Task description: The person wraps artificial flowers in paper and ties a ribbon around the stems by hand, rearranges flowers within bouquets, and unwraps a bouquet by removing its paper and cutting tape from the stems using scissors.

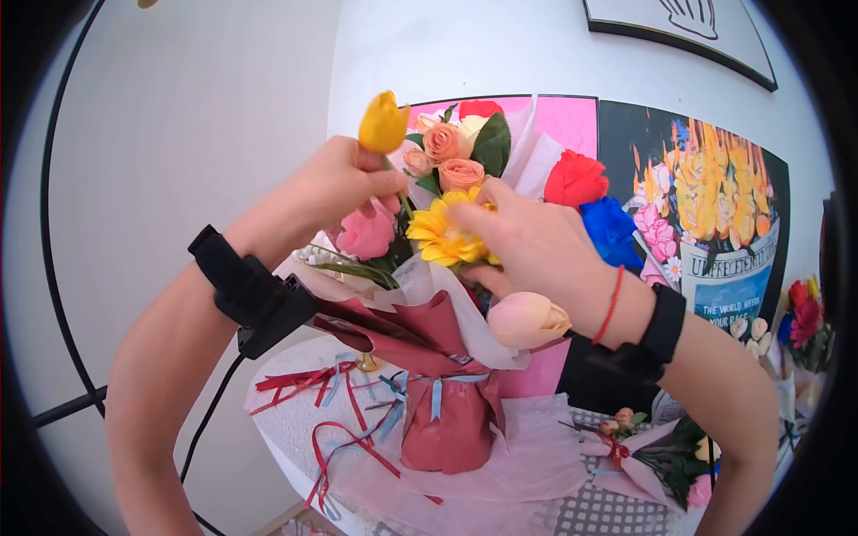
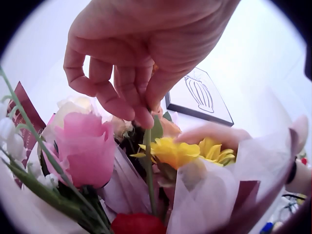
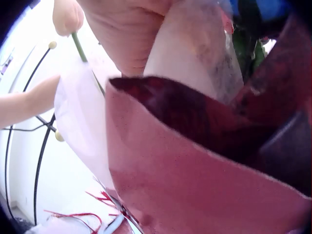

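Note:
My left hand pinches the green stem of a yellow tulip between thumb and fingertips, just below the bloom. The stem runs down among the bouquet's flowers in the left wrist view. My right hand holds a yellow daisy-like flower at its right side, fingers over the petals and thumb beneath; those fingers are slightly blurred. A pink rose sits below my left hand. A pale pink tulip leans out under my right wrist. Dark pink wrapping paper surrounds the upright bouquet; white tissue lines it.
Peach roses stand behind, with a red rose and a blue rose at right. Red and blue ribbons lie on the round white table. A small wrapped bouquet lies at right. Pictures stand behind.

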Demonstrator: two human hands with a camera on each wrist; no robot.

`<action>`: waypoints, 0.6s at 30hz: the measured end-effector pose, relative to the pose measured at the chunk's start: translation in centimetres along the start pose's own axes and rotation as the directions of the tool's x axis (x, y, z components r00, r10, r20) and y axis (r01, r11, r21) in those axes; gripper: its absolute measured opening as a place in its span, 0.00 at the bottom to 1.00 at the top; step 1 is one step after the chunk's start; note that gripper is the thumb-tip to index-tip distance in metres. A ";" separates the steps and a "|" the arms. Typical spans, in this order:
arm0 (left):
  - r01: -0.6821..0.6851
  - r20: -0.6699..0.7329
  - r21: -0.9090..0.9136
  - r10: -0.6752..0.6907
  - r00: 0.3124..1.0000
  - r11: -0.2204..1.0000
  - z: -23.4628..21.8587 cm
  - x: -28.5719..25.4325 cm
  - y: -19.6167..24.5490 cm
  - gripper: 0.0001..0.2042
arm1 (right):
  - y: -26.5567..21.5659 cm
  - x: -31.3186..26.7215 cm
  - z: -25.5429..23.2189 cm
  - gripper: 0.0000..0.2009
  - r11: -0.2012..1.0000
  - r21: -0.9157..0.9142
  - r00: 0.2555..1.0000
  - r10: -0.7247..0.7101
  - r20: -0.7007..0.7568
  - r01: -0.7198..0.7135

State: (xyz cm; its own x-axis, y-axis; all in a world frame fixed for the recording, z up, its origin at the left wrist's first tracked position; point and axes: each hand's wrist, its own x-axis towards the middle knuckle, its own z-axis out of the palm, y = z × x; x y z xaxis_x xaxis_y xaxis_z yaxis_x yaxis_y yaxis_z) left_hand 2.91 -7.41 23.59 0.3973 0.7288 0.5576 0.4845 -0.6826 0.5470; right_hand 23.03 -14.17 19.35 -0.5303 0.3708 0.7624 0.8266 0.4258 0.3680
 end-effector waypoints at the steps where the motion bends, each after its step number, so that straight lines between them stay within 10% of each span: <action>1: -0.046 -0.036 -0.051 0.044 0.998 0.998 -0.3 0.1 0.0 0.10 | -0.1 -0.1 0.1 0.17 0.993 -0.114 0.999 0.018 0.048 -0.012; 11: -0.363 -0.375 0.081 0.366 0.852 0.928 -7.0 -0.9 0.9 0.11 | 1.2 -0.5 -0.6 0.15 0.986 0.138 0.981 0.112 -0.158 -0.090; 18: -0.254 -0.203 0.120 0.274 0.940 0.960 -3.8 -0.5 1.6 0.10 | 1.4 -0.5 0.3 0.16 0.979 0.202 0.953 0.061 -0.296 0.000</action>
State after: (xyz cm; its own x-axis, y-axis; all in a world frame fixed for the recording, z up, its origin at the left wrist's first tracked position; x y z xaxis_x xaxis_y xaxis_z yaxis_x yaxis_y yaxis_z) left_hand 0.50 -9.07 26.55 0.3478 0.4877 0.8007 0.4577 -0.8337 0.3090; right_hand 24.42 -13.53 19.32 -0.3992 0.1352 0.9068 0.7716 0.5837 0.2526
